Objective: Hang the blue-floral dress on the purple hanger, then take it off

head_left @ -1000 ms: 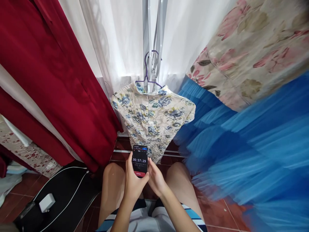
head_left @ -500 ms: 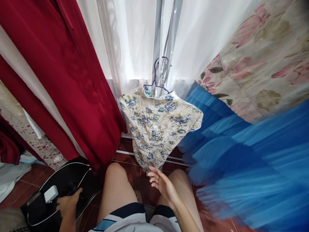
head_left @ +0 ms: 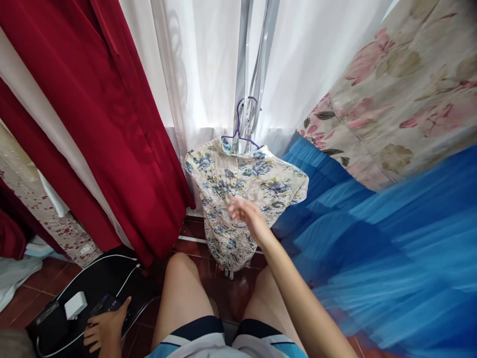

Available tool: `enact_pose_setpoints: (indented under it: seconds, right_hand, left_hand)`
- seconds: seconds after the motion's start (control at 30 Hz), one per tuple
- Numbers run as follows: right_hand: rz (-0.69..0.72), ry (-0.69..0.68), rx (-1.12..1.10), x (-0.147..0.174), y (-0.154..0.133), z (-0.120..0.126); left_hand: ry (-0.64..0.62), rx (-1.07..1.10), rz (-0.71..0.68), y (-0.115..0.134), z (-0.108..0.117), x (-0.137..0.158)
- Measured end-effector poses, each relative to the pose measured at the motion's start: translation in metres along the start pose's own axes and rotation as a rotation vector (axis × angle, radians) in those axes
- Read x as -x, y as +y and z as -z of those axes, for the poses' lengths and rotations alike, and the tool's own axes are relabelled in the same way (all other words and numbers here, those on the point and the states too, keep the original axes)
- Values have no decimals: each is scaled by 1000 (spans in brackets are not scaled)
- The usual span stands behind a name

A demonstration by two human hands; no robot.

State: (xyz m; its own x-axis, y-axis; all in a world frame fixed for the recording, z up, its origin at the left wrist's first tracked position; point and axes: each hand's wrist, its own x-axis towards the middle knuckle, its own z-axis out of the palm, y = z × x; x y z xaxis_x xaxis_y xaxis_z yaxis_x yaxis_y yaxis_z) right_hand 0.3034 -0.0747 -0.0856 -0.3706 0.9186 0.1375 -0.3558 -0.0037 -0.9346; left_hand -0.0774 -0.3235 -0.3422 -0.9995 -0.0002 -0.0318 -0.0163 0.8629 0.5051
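Low on the left, my left hand lies palm down over a dark phone with a lit screen. Its thumb is on the right side and its curled fingers on the left. My right hand is stretched forward in front of a cream blouse with a blue flower print. The fingers are apart and slightly bent; whether they touch the cloth I cannot tell. On a purple hanger, the blouse hangs from grey straps.
The phone lies on a black surface with a white charger and white cables. Red curtain-like cloth hangs at the left. To the right are blue tulle and floral cloth. Dark red tiles cover the floor.
My right hand has moved up and forward from the blouse's hem to its middle. The phone's screen is now lit under my left hand, which has shifted slightly down.
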Motion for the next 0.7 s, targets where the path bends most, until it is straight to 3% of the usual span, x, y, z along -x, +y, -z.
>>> enact_pose_setpoints:
  seconds: [0.03,0.1,0.17,0.27,0.33,0.43,0.5,0.57,0.7]
  right_hand:
    - [66,9,36,-18,-17,-5]
    - [171,51,103,-49,-44,-16]
    - [250,134,157,-71,-63,-28]
    - [317,251,163,-82,-80,-40]
    - [307,258,127,-77,-88,-41]
    - [316,202,127,-58,-100,-34]
    - [355,199,147,-44,-108,-26]
    - [380,219,173,-34,-114,-21]
    - [451,217,263,-29,-110,-20]
  left_hand:
    - [2,49,20,12,0,4]
    - [-48,131,-126,56,7,21]
    - [-114,255,-457,121,27,49]
    - [-176,687,-988,235,79,112]
    - [-299,949,-1307,305,120,160]
    - [-377,1031,-1681,381,172,220]
    - [-404,986,-1821,408,192,246]
    - [-397,953,-1881,419,202,258]
    - [-312,1012,-1809,416,202,264]
